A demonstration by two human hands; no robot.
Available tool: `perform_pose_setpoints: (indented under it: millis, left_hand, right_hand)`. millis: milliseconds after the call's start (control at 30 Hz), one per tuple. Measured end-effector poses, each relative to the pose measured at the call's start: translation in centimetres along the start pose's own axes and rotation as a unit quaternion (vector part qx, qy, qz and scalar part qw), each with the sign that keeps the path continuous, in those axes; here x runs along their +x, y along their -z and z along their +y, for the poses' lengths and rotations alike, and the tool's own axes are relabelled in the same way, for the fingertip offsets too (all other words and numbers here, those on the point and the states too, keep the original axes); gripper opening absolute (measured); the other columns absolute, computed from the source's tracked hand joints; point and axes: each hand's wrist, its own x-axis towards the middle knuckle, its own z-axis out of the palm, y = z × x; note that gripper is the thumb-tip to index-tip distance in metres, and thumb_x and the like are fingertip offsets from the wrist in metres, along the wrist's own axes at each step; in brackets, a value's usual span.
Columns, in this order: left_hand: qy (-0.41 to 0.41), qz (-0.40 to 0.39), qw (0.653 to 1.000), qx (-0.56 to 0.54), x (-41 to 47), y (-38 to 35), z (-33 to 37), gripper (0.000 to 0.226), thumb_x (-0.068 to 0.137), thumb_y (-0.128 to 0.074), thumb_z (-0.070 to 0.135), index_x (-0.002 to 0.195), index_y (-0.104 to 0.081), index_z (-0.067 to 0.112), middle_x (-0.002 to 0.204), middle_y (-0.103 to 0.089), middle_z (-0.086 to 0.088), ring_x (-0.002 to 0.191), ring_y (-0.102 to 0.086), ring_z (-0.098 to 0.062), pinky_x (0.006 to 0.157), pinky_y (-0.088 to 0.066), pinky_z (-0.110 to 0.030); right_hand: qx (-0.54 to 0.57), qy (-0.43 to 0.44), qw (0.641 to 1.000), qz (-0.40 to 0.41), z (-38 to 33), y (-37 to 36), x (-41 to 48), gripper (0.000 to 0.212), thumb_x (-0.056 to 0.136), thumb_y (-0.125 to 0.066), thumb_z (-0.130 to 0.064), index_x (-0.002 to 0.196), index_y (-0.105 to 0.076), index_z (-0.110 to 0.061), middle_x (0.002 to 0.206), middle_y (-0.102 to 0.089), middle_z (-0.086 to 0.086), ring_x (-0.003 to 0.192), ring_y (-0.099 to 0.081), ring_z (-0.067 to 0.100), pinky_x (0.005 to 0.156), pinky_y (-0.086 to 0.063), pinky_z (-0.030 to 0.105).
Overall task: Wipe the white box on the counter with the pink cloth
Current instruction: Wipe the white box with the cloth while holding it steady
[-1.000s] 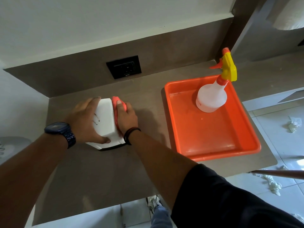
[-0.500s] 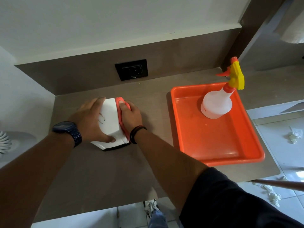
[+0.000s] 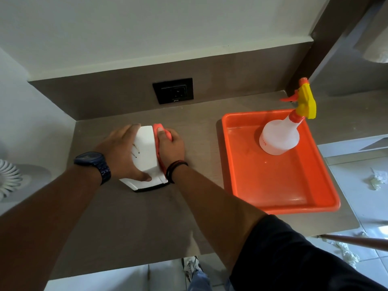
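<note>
Smooth white plastic box [image 3: 147, 152], soft pink cloth [image 3: 156, 131], matt brown counter [image 3: 130, 223], glossy orange plastic tray [image 3: 279, 192]

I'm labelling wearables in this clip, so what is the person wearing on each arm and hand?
The left hand is bare, with a dark blue wristwatch on a linked band at the wrist. The right hand is also bare, with a thin dark cord bracelet showing a reddish strand. Both forearms are uncovered; a black short sleeve covers the right upper arm. No gloves or rings are visible.

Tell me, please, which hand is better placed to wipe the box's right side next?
The right hand: it already presses the pink cloth against the white box there, while the left hand steadies it.
</note>
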Motion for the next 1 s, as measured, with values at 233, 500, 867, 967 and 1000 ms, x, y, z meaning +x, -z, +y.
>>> perform_pose_setpoints:
  millis: [233,500,867,967,1000]
  left_hand:
    - [-0.001,-0.006,1.0,0.006,0.0,0.1,0.3,0.145,0.016,-0.067,0.08,0.14,-0.019,0.023,0.142,-0.037,-0.008,0.124,-0.037,-0.032,0.097,-0.039,-0.047]
    - [-0.003,-0.005,0.999,0.034,-0.2,0.5,0.5,0.146,0.018,-0.064,0.083,0.141,-0.02,0.019,0.142,-0.04,-0.009,0.123,-0.041,-0.031,0.096,-0.041,-0.047]
    - [0.0,-0.002,0.999,0.037,0.0,0.3,0.5,0.148,0.017,-0.063,0.084,0.142,-0.021,0.017,0.144,-0.039,-0.01,0.126,-0.038,-0.032,0.099,-0.038,-0.047]
    - [-0.003,0.0,0.999,0.033,0.0,0.4,0.6,0.147,0.019,-0.064,0.084,0.143,-0.02,0.017,0.145,-0.038,-0.009,0.127,-0.037,-0.031,0.1,-0.038,-0.047]
    - [-0.004,-0.001,0.999,0.032,0.0,0.4,0.6,0.147,0.019,-0.063,0.084,0.143,-0.021,0.017,0.145,-0.038,-0.009,0.127,-0.037,-0.031,0.099,-0.038,-0.046]
  right_hand:
    - [-0.008,-0.068,0.998,0.0,0.5,0.5,-0.4,0.042,0.087,-0.052,-0.055,0.094,-0.064,-0.016,0.106,-0.07,0.012,0.105,-0.063,0.033,0.101,-0.047,0.05]
    - [0.003,-0.032,0.999,0.021,-0.1,0.8,-2.2,0.042,0.087,-0.054,-0.048,0.081,-0.059,-0.007,0.084,-0.066,0.013,0.087,-0.063,0.031,0.092,-0.052,0.05]
    - [-0.053,-0.04,0.998,-0.009,-1.1,1.2,-0.7,0.039,0.089,-0.051,-0.045,0.059,-0.056,-0.021,0.066,-0.059,-0.002,0.074,-0.058,0.026,0.071,-0.046,0.035]
    - [-0.078,-0.059,0.995,-0.014,-0.7,1.7,-1.0,0.038,0.09,-0.049,-0.04,0.057,-0.05,-0.019,0.058,-0.052,-0.002,0.06,-0.049,0.018,0.062,-0.038,0.031]
    - [-0.082,-0.067,0.994,-0.018,-0.7,1.9,-1.2,0.037,0.09,-0.05,-0.037,0.059,-0.051,-0.019,0.059,-0.053,-0.001,0.062,-0.051,0.019,0.065,-0.04,0.032]
